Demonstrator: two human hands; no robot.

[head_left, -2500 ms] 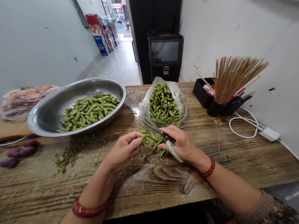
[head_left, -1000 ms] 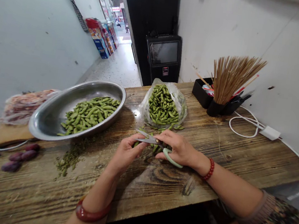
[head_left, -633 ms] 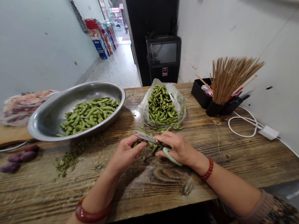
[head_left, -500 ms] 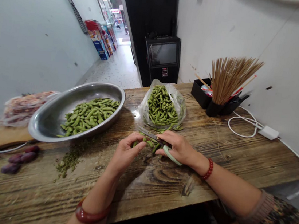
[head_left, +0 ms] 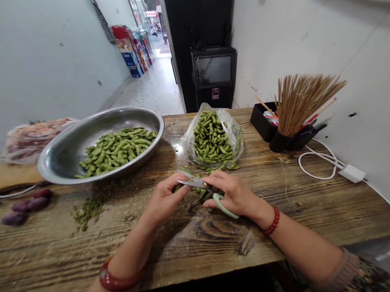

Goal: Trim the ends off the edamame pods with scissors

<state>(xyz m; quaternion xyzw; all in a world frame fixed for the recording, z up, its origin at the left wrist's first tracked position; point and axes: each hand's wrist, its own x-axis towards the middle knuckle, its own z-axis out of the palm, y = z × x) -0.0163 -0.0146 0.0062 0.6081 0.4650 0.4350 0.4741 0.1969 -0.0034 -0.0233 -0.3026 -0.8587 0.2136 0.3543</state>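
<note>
My right hand (head_left: pixel 228 192) grips a pair of scissors (head_left: pixel 195 183) with pale green handles, its blades parted and pointing left. At the blade tips, my left hand (head_left: pixel 167 196) pinches a green soybean pod, mostly hidden by the fingers. Loose soybean pods (head_left: pixel 204 195) lie on the wooden table under and between my hands. Just beyond them stands an open clear plastic bag (head_left: pixel 238 144) full of pods. To the left, a wide steel basin (head_left: pixel 68 148) holds a heap of green pods (head_left: pixel 118 150).
Plant trimmings (head_left: pixel 89 211) lie in front of the basin, with several purple-red bulbs (head_left: pixel 25 205) farther left. A bag of meat (head_left: pixel 34 139) sits behind them. Bamboo skewers (head_left: pixel 299 107) stand in a black holder at right, near a white cable (head_left: pixel 315 174).
The scissor blades have opened apart near my left fingertips. Both hands stay in nearly the same place, and the view has shifted only slightly.
</note>
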